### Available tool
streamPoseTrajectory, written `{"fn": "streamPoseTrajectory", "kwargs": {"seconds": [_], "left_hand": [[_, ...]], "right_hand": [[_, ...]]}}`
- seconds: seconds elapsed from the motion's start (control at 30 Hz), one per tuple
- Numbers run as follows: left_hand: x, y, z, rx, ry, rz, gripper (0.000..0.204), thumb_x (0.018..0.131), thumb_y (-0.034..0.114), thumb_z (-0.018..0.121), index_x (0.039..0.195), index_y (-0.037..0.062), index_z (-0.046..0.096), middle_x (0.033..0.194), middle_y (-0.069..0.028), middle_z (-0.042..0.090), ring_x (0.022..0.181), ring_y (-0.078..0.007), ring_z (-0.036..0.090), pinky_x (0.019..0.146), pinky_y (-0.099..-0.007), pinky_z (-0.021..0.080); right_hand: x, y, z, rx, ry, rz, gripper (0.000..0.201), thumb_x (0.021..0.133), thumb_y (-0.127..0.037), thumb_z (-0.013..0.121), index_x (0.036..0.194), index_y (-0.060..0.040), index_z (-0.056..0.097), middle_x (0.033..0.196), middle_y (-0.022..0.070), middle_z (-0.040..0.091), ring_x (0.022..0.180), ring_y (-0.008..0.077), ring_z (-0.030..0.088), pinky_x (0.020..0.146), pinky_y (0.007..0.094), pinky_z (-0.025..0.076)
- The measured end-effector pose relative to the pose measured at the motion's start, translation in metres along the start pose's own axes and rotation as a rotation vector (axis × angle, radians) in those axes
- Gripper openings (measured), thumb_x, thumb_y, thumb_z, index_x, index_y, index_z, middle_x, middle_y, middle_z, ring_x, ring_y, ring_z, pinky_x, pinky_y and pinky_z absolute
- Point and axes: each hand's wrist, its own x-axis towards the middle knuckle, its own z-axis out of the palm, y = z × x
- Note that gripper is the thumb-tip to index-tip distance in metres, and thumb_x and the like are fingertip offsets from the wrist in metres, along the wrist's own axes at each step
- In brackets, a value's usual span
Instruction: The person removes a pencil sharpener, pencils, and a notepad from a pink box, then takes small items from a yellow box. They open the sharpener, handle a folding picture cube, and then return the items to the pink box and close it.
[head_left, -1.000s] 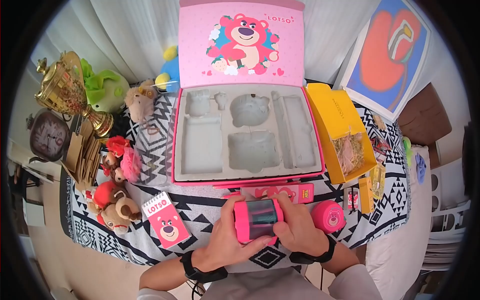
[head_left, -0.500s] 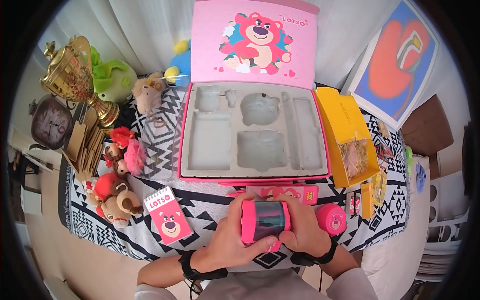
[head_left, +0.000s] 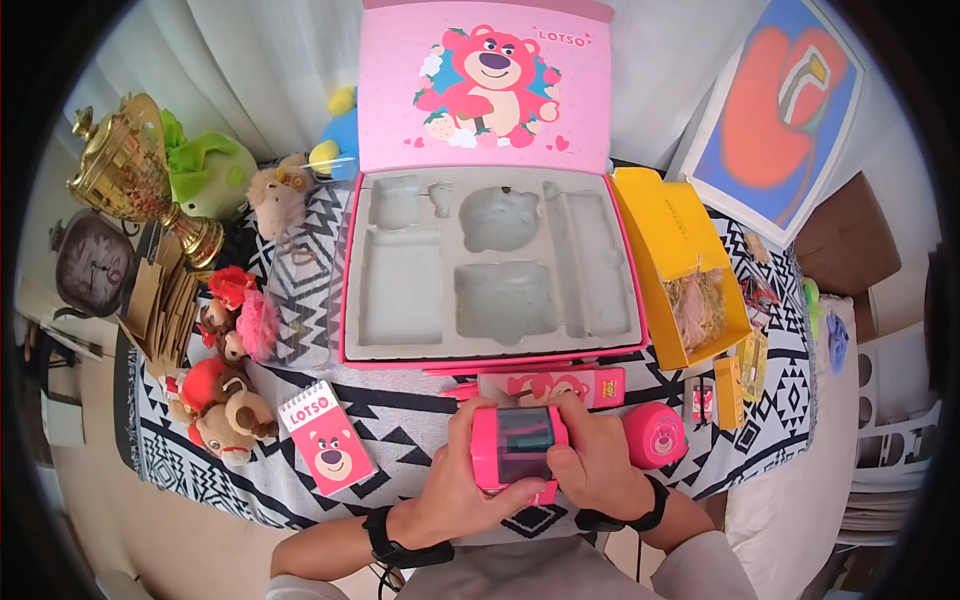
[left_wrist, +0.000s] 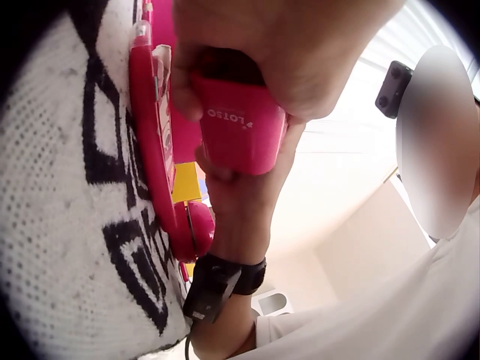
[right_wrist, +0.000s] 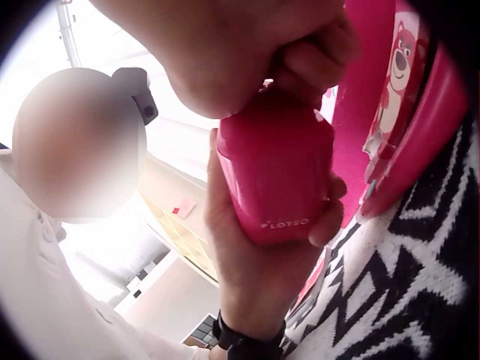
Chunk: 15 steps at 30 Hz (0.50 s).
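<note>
A pink device [head_left: 515, 448] with a dark see-through window is held between both hands above the cloth. The left hand [head_left: 455, 490] grips its left side, thumb along the lower edge. The right hand [head_left: 600, 470] grips the right side, its thumb near the window's edge. In the left wrist view the pink device [left_wrist: 241, 127] shows LOTSO lettering, with the left hand [left_wrist: 277, 45] round its top. The right wrist view shows the pink device [right_wrist: 277, 180] below the right hand [right_wrist: 232, 52]. The fingers' undersides are partly hidden.
An open pink box [head_left: 405, 355] with a grey moulded insert stands behind the hands. A LOTSO notepad [head_left: 328, 440] lies left, a round pink case [head_left: 656, 436] right, and a pink pack [head_left: 600, 388] just ahead. A yellow box [head_left: 665, 220] and plush toys flank the pink box.
The head view has shifted right and back again. Both hands keep their grip on the pink device, which shows little other change.
</note>
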Motion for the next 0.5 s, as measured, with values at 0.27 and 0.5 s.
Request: {"fn": "streamPoseTrajectory", "kwargs": {"seconds": [0.27,0.5], "left_hand": [[0.002,-0.009,-0.008,-0.421,-0.028,-0.15,0.075,0.085,0.03,0.071,0.139,0.0,0.028,0.13,-0.0132,0.05,0.118,-0.0208,0.052,0.1,-0.0364,0.042],[0.002,-0.009,-0.014,-0.824,-0.161,-0.384,0.065,0.095,0.043,0.055,0.14,0.0002,0.035,0.134,-0.0095,0.049,0.122,-0.0177,0.048,0.103,-0.0341,0.039]], "right_hand": [[-0.001,0.006,-0.011,0.372,-0.133,0.229,0.043,0.096,-0.038,0.054,0.11,0.0027,0.056,0.063,0.0115,0.056,0.052,0.0241,0.054,0.051,0.0312,0.043],[0.008,-0.015,-0.015,0.346,-0.063,0.203,0.034,0.094,-0.03,0.06,0.102,0.0022,0.065,0.062,0.0074,0.053,0.053,0.0082,0.045,0.049,0.0268,0.038]]}}
